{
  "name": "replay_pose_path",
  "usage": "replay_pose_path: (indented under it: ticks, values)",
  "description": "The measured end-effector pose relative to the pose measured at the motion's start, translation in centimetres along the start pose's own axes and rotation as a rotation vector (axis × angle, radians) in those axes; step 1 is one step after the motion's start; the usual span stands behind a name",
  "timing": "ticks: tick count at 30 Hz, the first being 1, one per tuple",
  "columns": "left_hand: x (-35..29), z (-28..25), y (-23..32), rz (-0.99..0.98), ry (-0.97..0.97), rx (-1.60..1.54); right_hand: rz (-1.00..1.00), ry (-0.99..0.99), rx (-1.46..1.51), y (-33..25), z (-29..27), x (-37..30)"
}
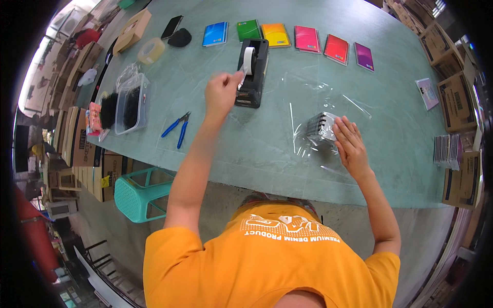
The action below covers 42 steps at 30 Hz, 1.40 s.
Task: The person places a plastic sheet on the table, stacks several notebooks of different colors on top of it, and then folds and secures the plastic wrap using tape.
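Observation:
My left hand (pixel 222 97) is closed in a pinch at a black tape dispenser (pixel 251 91), seemingly on the free end of its clear tape; slight blur hides the exact grip. A white-cored roll (pixel 248 60) sits in the dispenser. Over to the right, my right hand (pixel 352 148) lies with fingers straight against a small stack of spiral-bound notebooks (pixel 321 127), their black coils showing. Clear plastic film (pixel 304 97) surrounds the stack and spreads flat on the table around it. The palm side of the right hand is hidden.
Along the far side lie several coloured notebooks, among them a blue one (pixel 215 34) and a purple one (pixel 364 56). Blue-handled cutters (pixel 177 128) and a clear plastic tub (pixel 131 105) are at left. Wrapped packs (pixel 448 151) line the right edge. A green stool (pixel 134 197) stands below.

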<state>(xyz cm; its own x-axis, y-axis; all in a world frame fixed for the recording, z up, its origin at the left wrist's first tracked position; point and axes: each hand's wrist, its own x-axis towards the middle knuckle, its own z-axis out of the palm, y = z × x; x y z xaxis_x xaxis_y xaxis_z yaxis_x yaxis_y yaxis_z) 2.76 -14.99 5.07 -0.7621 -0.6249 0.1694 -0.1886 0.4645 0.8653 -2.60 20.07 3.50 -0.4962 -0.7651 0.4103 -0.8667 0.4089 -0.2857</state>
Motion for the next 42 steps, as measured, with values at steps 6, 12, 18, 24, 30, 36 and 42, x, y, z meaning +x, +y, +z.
replay_pose_path:
  ticks: [6,12,18,24,30,36,42]
  values:
    - [-3.7,-2.3,-6.7,0.123,-0.099,0.255,-0.062,0.128,0.073,-0.2,0.6,0.8]
    - [-7.4,0.1,5.2,-0.26,-0.238,-0.24,-0.074,0.181,0.087,1.0,1.1,0.3]
    - [-15.6,11.6,9.1,-0.422,-0.296,-0.627,-0.046,0.172,0.267,0.4,0.9,0.5]
    - [-16.9,14.3,7.7,-0.16,-0.045,-0.317,-0.085,0.069,0.393,0.6,-0.6,0.1]
    - [-17.6,15.1,3.9,-0.064,-0.001,-0.042,0.027,-0.025,0.422,0.6,-1.0,2.2]
    - [-8.4,5.8,4.5,0.051,0.303,-0.015,0.421,-0.4,0.559,4.1,-3.0,6.2]
    - [1.4,0.9,-4.6,-0.294,0.065,-0.068,0.592,-0.461,1.021,3.6,-1.7,5.4]
